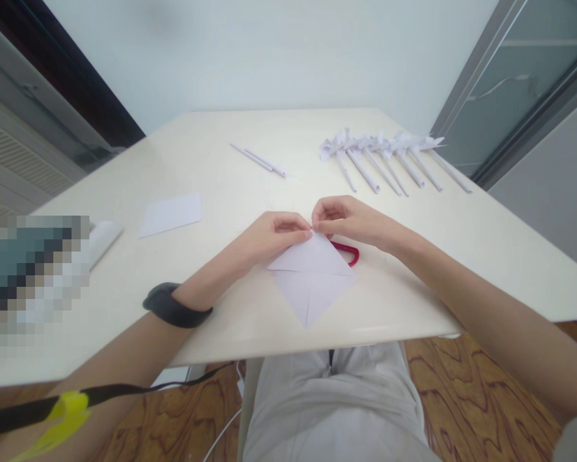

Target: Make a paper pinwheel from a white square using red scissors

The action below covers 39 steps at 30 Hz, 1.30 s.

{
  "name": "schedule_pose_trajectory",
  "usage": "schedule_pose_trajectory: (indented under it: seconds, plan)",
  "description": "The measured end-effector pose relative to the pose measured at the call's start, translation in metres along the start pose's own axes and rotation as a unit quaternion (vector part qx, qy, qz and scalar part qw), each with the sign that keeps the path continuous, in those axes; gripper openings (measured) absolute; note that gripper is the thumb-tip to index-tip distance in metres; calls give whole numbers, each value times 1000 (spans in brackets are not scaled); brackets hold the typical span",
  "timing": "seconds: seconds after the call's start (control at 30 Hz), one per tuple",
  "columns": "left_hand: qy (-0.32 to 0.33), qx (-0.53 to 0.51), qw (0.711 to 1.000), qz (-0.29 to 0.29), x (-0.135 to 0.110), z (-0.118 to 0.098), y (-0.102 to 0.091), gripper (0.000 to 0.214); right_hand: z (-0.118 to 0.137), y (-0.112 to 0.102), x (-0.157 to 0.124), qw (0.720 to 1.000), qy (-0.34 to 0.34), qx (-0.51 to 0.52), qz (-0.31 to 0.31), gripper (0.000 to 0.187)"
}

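A square sheet of white paper (312, 289) with crease lines lies on the table in front of me, turned so that one corner points at me. My left hand (279, 234) pinches its far corner between thumb and forefinger. At that same corner, the thumb and fingertips of my right hand (344, 217) are pressed together on the paper, touching the left fingertips. A red looped handle (355, 255), like that of scissors, sticks out from under the sheet's right side; the rest of it is hidden.
Several white paper pinwheels (387, 146) on rolled paper sticks lie in a row at the back right. Two rolled paper sticks (260, 160) rest at the back middle. White paper (171, 215) lies to the left, near a blurred-out object (28, 269) at the left edge.
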<state>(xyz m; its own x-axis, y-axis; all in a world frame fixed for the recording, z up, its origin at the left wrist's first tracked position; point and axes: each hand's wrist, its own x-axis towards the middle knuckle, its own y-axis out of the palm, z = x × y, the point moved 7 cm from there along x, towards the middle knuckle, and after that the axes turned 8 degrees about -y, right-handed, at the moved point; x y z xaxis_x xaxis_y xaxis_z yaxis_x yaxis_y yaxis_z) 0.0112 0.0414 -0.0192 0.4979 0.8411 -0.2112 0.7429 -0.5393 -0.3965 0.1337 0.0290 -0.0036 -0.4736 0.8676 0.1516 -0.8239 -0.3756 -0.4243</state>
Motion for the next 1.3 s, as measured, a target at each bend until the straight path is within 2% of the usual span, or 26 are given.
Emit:
schedule_pose_trajectory:
  seconds: [0.5, 0.8, 1.0, 1.3]
  plan:
    - [-3, -16, 1000, -11, 0, 0, -3, 18, 3, 2, 2, 999, -23, 30, 3, 10]
    - [8, -2, 1000, -14, 2, 2, -4, 16, 0, 4, 1, 999, -11, 26, 23, 9]
    - [22, 10, 1000, 11, 5, 4, -1, 18, -2, 5, 2, 999, -16, -6, 32, 12]
    - [41, 39, 998, 14, 6, 2, 0, 22, -11, 5, 5, 999, 3, -5, 36, 8]
